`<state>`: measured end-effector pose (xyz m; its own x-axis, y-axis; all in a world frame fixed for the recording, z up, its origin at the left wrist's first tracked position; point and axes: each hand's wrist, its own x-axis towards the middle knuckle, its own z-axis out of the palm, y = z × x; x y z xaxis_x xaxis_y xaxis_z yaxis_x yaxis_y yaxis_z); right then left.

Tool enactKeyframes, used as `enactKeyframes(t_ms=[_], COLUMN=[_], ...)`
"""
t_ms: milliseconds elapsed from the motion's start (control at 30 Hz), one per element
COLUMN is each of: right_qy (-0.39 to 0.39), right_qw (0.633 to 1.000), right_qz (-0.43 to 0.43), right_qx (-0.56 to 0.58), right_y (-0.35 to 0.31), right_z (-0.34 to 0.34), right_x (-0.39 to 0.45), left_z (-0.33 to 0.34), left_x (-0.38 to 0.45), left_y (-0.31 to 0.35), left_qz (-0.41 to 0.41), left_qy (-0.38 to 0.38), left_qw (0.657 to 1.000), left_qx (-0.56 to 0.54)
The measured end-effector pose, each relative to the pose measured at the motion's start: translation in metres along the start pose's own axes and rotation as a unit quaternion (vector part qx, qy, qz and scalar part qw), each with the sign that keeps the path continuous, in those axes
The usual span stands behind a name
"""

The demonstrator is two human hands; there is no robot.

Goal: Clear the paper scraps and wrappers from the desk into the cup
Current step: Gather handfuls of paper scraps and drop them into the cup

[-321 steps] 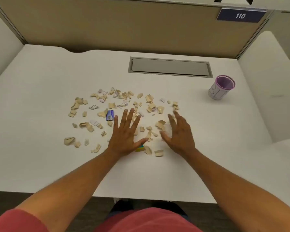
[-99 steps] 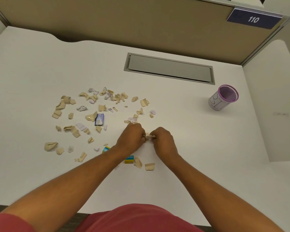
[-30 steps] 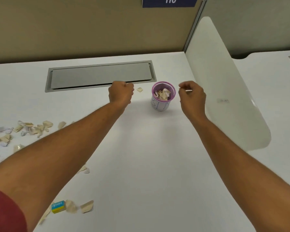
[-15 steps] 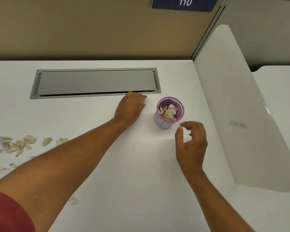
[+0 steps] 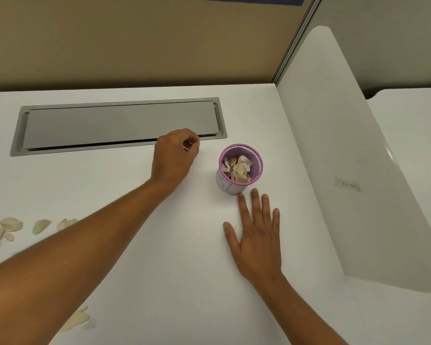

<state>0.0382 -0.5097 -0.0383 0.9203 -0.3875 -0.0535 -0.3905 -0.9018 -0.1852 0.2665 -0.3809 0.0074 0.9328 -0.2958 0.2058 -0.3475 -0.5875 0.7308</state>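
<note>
Right hand (image 5: 255, 235) now flattened, fingers spread, just before cup (image 5: 239, 168), left hand (image 5: 175, 155) pinching scrap (image 5: 187, 145) beside it.

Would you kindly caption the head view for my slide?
Left hand pinches a stray scrap beside the scrap-filled purple mesh cup; right hand rests flat.

Viewpoint: worn on the person's head, above the desk (image 5: 159, 245).
Direction: forward and down, towards the partition wall (image 5: 134, 41).
Closeness: near, arms fill the foreground.

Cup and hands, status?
Left hand pinching a scrap beside cup. Right hand open, flat on desk. Cup part-filled; scraps remain left.
</note>
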Motion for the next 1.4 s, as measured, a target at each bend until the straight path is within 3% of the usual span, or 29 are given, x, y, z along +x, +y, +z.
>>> enactKeyframes(t_ms=[67,167,267,400,600,767,1000,1267,1400], right_qy=[0.002,0.004,0.005,0.013,0.018,0.016,0.017,-0.026,-0.048], right_qw=[1.0,1.0,1.0,1.0,0.999,0.999,0.998,0.988,0.983], right_qz=[0.004,0.009,0.01,0.011,0.006,0.005,-0.048,-0.127,-0.155], right_qx=[-0.001,0.01,0.018,0.027,0.039,0.046,0.047,0.079,0.081], right_y=[0.001,-0.001,-0.001,0.0,0.0,-0.004,-0.018,-0.095,-0.136], right_z=[0.001,0.003,0.004,0.004,0.002,-0.007,-0.016,-0.001,0.005], right_x=[0.0,0.0,0.0,0.0,-0.001,-0.004,-0.032,-0.101,-0.122], left_z=[-0.007,-0.016,-0.016,-0.007,-0.03,-0.076,-0.146,-0.211,-0.23], left_x=[-0.004,-0.014,-0.022,-0.028,-0.039,-0.084,-0.207,-0.319,-0.34], left_y=[0.02,0.054,0.076,0.078,0.079,0.061,-0.004,-0.076,-0.103], left_qz=[-0.012,0.039,0.094,0.081,0.109,0.059,0.004,-0.102,-0.127], left_qy=[0.043,0.068,0.006,-0.098,-0.04,0.011,-0.022,0.018,-0.025], left_qw=[0.997,0.99,0.993,0.992,0.993,0.998,0.999,0.992,0.986], left_qx=[-0.064,-0.118,-0.076,0.016,0.009,-0.015,0.033,0.077,0.107])
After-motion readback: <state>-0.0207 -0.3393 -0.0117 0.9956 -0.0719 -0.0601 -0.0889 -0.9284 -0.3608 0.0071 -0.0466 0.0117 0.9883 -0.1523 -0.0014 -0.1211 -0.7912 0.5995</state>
